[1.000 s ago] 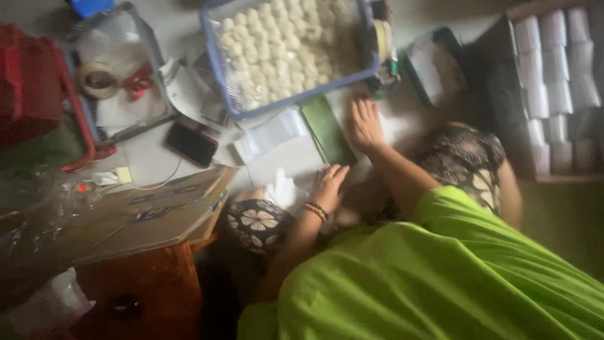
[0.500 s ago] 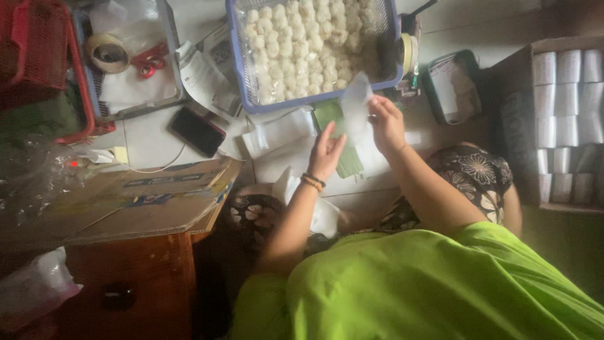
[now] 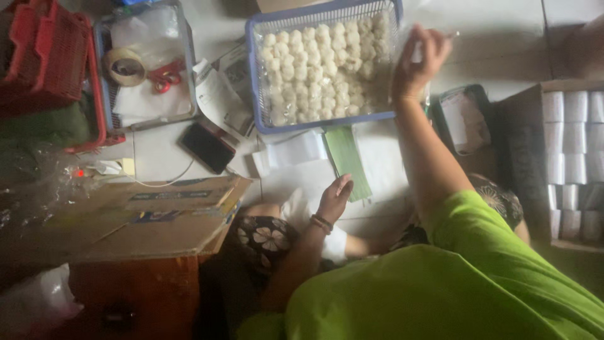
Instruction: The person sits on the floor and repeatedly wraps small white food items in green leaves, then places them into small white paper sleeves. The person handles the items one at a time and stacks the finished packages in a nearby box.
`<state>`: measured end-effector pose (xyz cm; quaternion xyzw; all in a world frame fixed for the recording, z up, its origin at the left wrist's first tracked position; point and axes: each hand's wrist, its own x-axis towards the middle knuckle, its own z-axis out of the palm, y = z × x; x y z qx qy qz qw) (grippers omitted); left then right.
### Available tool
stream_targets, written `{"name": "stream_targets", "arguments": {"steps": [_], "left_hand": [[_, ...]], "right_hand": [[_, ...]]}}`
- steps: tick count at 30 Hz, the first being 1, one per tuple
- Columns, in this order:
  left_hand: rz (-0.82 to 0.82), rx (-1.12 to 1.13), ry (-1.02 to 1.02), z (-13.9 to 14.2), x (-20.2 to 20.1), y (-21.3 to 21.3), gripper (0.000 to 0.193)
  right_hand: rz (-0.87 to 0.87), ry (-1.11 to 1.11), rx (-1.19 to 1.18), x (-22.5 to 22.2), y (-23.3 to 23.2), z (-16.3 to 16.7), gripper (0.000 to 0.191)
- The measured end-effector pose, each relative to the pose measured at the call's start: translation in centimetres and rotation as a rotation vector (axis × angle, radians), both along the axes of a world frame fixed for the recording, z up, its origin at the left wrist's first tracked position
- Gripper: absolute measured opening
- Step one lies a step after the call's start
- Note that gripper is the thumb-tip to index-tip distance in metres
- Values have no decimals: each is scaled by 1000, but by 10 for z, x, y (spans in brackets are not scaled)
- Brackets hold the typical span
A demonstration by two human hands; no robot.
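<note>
A thin clear plastic bag (image 3: 402, 53) is pinched at its upper edge between the fingers (image 3: 434, 44) of the right hand (image 3: 416, 63), raised over the right end of the blue wire-mesh basket (image 3: 258, 75) of small white round dumplings (image 3: 321, 69). The film is judged very light, limp and slippery; it is best gripped at the mouth edge. The dumplings are judged soft and easily crushed, so a loose hold around the sides would suit. The left hand (image 3: 333, 198) is held half-open, fingers slightly apart, clamped on nothing, just beside a folded green leaf strip (image 3: 349, 157) on the white tiled floor (image 3: 497, 38).
</note>
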<state>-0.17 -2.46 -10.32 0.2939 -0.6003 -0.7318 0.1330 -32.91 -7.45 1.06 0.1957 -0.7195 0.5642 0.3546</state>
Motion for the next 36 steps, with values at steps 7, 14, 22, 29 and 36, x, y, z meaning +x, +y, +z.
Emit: {"name": "stream_targets", "arguments": {"steps": [7, 14, 22, 29, 36], "left_hand": [[-16, -59, -129, 3, -4, -19, 53], [-70, -59, -69, 2, -7, -12, 53], [7, -63, -73, 2, -7, -17, 47], [138, 147, 80, 22, -15, -31, 49], [-11, 816, 764, 42, -33, -46, 60]], "right_hand": [[215, -319, 657, 26, -32, -28, 10], [266, -227, 1057, 22, -36, -41, 36], [543, -470, 1342, -22, -34, -21, 22], [1308, -1316, 71, 8, 37, 4, 34], [1678, -1280, -195, 104, 92, 25, 39]]}}
